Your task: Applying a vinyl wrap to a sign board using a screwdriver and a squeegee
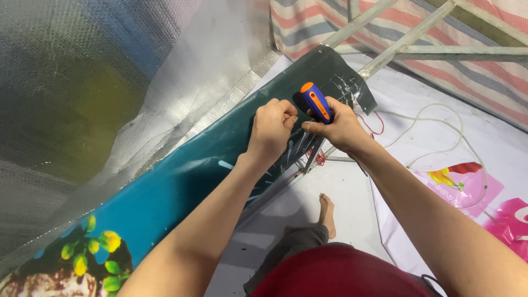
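1. Two hands meet at the printed banner's edge: my right hand is closed around the orange-and-blue screwdriver, handle up, shaft slanting down-left.
2. My left hand, just beside it, is fisted, pinching the banner.
3. I can't see the screwdriver tip; fingers hide it, and the metal frame beneath is mostly covered.

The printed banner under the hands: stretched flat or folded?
Mostly flat: the printed banner lies smooth along its frame; only its far corner curls up, beyond the right hand gripping a screwdriver.
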